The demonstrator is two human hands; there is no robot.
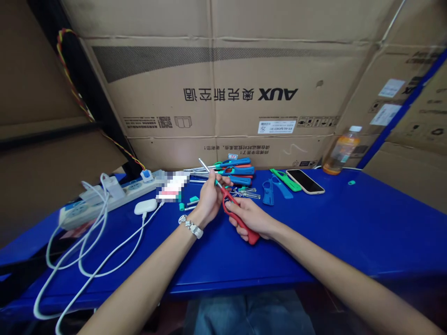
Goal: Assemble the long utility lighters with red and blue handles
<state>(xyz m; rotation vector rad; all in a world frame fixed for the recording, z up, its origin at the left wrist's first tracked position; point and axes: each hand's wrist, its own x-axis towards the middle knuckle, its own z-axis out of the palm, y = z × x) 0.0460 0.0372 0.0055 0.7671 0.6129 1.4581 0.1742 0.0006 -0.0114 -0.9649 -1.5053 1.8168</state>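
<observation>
A red long-necked lighter [252,236] slants across the middle of the view, its metal tube pointing up and left. My right hand [249,217] is wrapped round its handle, with the thumb by the trigger loop. My left hand [210,197] closes its fingers on the metal tube, near the green collar where tube meets handle. Behind the hands lies a pile of blue and red lighters [240,171] with metal tubes. Loose clear-and-metal pieces [249,192] and a small green cap [181,206] lie close to my hands.
On the right are blue handle shells [268,191], a green shell [288,180], a phone [305,181] and an orange drink bottle [341,151]. A power strip [118,197], white cables and a white earphone case [145,206] occupy the left. Cardboard [240,70] walls the back.
</observation>
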